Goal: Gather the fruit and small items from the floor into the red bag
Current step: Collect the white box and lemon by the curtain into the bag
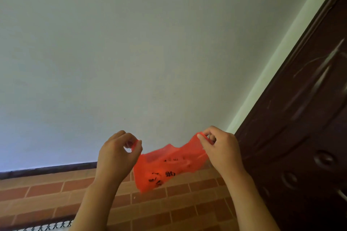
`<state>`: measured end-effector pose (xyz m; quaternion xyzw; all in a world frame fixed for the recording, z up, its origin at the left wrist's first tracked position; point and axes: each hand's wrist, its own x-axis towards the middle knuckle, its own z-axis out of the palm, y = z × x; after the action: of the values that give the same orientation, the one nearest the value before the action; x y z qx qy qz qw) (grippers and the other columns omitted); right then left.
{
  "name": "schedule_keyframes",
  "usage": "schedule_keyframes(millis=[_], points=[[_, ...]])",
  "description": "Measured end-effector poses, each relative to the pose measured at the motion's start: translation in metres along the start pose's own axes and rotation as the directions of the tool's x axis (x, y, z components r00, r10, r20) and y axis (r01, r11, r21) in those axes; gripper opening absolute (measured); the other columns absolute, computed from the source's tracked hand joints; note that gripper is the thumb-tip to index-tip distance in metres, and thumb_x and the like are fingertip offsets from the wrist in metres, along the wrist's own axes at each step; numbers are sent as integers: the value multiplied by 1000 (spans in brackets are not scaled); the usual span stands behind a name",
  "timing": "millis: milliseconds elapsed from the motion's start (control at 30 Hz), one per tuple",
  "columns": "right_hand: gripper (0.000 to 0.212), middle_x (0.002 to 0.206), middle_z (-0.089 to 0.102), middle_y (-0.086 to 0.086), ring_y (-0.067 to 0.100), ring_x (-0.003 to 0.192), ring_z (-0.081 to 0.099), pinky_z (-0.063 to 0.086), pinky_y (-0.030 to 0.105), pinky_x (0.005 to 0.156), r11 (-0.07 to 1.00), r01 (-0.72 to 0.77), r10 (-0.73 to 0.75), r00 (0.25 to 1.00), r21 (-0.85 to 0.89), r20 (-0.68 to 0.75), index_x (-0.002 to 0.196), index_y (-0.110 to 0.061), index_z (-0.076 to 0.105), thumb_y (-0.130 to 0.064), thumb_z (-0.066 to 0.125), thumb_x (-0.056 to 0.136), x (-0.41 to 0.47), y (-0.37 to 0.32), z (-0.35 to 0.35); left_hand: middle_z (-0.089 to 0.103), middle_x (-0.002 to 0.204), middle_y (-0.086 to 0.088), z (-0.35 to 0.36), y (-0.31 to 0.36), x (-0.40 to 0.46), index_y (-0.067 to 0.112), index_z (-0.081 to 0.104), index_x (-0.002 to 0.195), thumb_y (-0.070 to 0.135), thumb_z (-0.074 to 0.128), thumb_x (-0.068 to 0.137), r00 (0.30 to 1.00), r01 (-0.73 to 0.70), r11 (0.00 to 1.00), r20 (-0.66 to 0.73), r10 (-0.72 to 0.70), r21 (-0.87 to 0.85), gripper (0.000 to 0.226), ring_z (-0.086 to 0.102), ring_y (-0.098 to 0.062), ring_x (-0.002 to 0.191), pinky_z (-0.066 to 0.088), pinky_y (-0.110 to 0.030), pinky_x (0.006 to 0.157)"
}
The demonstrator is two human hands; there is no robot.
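Observation:
A thin red plastic bag (165, 167) with black printed characters hangs stretched between my two hands in front of a pale wall. My left hand (117, 154) pinches the bag's left handle between thumb and fingers. My right hand (219, 148) pinches the right handle at about the same height. The bag sags in the middle and looks flat. No fruit or small items are in view.
A plain white wall (131, 52) fills most of the view. Below it run a dark baseboard (47, 169) and a reddish brick-pattern tiled floor (169, 210). A dark brown door (304, 137) stands at the right. A patterned strip (47, 228) lies at the bottom left.

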<state>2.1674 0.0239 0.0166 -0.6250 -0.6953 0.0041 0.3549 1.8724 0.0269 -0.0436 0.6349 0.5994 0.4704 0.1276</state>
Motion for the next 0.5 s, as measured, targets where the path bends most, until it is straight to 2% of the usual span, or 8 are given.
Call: schedule_keyframes(millis=[100,233,367,500], points=[[24,55,54,-7,11,52,56,53,41,51,999,22,-22,1000,-24,-7,77,-25,63,-34,75,94,18,-4,7,60,72,12,5,-7,14,26,65,68,15,82,82,1000,5,1000,2,-5,-14,25,60,-6,72,52,-34,61],[25,52,48,-10,9,48,51,48,32,46,999,39,-40,999,-31,-28,74,-23,62,-31,77,94,49,-4,17,60,72,12,14,-16,41,27,65,67,17,82,83,1000,0,1000,-8,0,-24,25,60,-6,72,52,-34,61],[32,49,42,-7,15,46,46,46,36,46,999,48,-48,998,7,-41,68,-25,57,-24,79,91,80,3,39,62,75,15,19,-29,67,29,68,72,30,77,85,1000,-14,1000,-27,14,8,17,61,-3,74,55,-34,61],[31,48,43,-2,21,47,46,48,40,48,996,60,-59,998,64,-22,66,-20,56,-17,79,87,122,11,81,60,73,16,21,-42,99,25,68,71,17,84,82,995,25,998,-93,-19,65,22,61,-4,72,54,-33,60]])
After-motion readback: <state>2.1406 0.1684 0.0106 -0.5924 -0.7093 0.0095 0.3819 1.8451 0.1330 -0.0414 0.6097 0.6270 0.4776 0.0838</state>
